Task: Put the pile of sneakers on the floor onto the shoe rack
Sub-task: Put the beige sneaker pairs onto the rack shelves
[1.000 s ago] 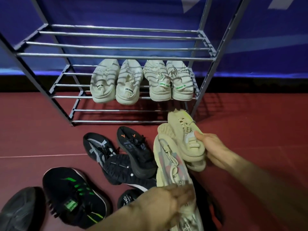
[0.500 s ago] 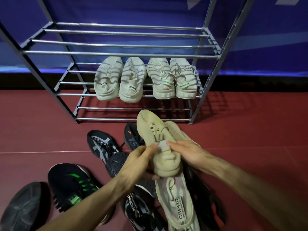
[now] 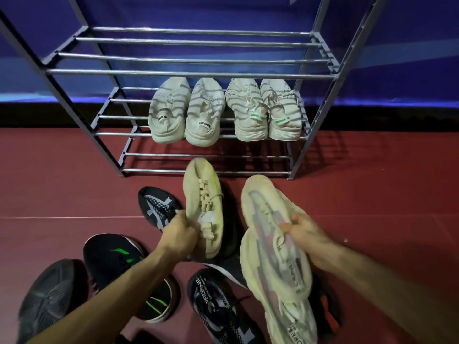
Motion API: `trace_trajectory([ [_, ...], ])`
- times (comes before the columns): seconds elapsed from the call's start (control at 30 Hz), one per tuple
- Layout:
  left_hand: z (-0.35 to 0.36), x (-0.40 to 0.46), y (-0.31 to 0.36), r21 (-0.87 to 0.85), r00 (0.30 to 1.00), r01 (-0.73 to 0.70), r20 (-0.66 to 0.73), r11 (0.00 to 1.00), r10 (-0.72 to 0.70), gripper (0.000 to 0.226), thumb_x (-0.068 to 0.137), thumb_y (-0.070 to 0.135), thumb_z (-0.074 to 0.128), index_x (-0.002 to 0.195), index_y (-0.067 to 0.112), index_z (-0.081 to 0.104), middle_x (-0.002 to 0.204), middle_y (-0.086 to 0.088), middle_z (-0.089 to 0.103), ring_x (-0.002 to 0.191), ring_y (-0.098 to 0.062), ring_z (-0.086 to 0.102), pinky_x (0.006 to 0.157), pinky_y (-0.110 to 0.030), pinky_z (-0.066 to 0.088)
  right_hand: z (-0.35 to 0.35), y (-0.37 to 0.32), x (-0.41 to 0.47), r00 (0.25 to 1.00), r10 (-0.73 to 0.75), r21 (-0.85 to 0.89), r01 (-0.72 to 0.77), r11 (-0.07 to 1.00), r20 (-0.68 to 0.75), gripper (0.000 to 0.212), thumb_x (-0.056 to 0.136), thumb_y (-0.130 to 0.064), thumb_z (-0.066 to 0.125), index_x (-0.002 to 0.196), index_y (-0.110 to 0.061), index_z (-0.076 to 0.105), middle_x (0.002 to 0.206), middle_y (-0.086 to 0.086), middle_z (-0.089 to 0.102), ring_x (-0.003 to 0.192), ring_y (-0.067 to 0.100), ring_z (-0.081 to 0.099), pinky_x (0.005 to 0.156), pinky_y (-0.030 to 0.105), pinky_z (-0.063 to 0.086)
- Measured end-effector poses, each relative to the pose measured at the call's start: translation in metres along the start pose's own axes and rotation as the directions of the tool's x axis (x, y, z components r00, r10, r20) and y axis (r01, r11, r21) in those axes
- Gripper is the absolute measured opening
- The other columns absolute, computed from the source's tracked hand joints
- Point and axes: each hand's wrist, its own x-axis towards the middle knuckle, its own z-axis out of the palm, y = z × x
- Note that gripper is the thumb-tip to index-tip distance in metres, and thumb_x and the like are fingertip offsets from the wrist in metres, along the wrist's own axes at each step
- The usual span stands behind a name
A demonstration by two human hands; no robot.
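A metal shoe rack (image 3: 188,73) stands against the blue wall, with two pairs of white sneakers (image 3: 203,115) in a row on its lower shelf. My left hand (image 3: 178,234) grips a beige sneaker (image 3: 203,194) by its collar, toe towards the rack. My right hand (image 3: 303,229) grips a beige sneaker with a grey-pink stripe (image 3: 263,202). A matching striped sneaker (image 3: 280,274) hangs blurred just below it; whether my right hand holds it too I cannot tell. Several black sneakers (image 3: 156,207) lie on the red floor under my arms.
A black sneaker with green marks (image 3: 111,259), a dark grey one (image 3: 47,294) and a black-and-white one (image 3: 216,301) lie at the lower left and centre. The rack's lowest bars (image 3: 206,171) sit just beyond the held shoes. Red floor (image 3: 372,194) stretches to the right.
My hands have drawn apart. The beige sneaker both hands held now sits in my left hand alone, and my right hand has lifted the striped beige sneaker off the pile.
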Motion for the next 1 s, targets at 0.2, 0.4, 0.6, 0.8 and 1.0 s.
trace_trajectory([
  [0.2, 0.009, 0.004, 0.005, 0.424, 0.998, 0.052, 0.013, 0.904, -0.063, 0.033, 0.088, 0.014, 0.050, 0.117, -0.002, 0.052, 0.111, -0.018, 0.056, 0.109, -0.036, 0.055, 0.091, -0.041, 0.045, -0.042, -0.004, 0.012, 0.997, 0.047, 0.253, -0.029, 0.967, -0.066, 0.018, 0.097, -0.014, 0.054, 0.101, -0.005, 0.069, 0.090, 0.014, 0.076, 0.081, 0.029, 0.073, 0.081, 0.041, 0.058],
  [0.4, 0.029, -0.028, 0.050, 0.739, 0.831, -0.393, 0.031, 0.547, 0.555, 0.026, 0.089, 0.027, 0.045, 0.100, 0.008, 0.058, 0.100, -0.011, 0.056, 0.092, -0.031, 0.052, 0.080, -0.039, 0.042, -0.047, 0.008, 0.008, 0.999, 0.015, 0.281, -0.005, 0.960, -0.032, 0.020, 0.097, -0.023, 0.056, 0.108, -0.014, 0.069, 0.095, 0.005, 0.078, 0.089, 0.024, 0.074, 0.087, 0.040, 0.057],
  [0.6, 0.087, -0.031, 0.044, 0.750, 0.901, -0.434, 0.379, 0.499, 0.213, 0.038, 0.095, 0.034, 0.036, 0.107, 0.010, 0.062, 0.114, -0.015, 0.060, 0.104, -0.034, 0.058, 0.078, -0.040, 0.042, -0.044, 0.017, 0.005, 0.999, -0.004, 0.233, -0.007, 0.972, 0.047, 0.031, 0.084, -0.036, 0.070, 0.112, -0.023, 0.070, 0.106, 0.004, 0.076, 0.097, 0.026, 0.072, 0.091, 0.047, 0.055],
  [0.8, 0.086, -0.010, 0.047, 0.276, 0.936, -0.294, 0.278, 0.915, 0.217, 0.033, 0.091, 0.042, 0.043, 0.081, 0.013, 0.053, 0.087, -0.009, 0.066, 0.080, -0.030, 0.062, 0.065, -0.031, 0.042, -0.062, -0.009, -0.020, 0.999, -0.023, 0.136, 0.019, 0.991, 0.032, 0.025, 0.054, -0.012, 0.061, 0.076, -0.001, 0.067, 0.079, 0.016, 0.074, 0.081, 0.038, 0.070, 0.082, 0.053, 0.055],
  [1.0, 0.036, 0.015, 0.080, -0.321, 0.970, -0.225, -0.166, 0.920, 0.180, 0.031, 0.094, 0.040, 0.046, 0.076, 0.017, 0.057, 0.069, -0.001, 0.061, 0.067, -0.022, 0.057, 0.064, -0.037, 0.048, -0.072, -0.027, -0.035, 0.988, -0.115, 0.363, 0.069, 0.929, 0.107, 0.034, 0.083, 0.006, 0.060, 0.111, -0.012, 0.068, 0.101, 0.014, 0.075, 0.092, 0.031, 0.071, 0.090, 0.047, 0.054],
])
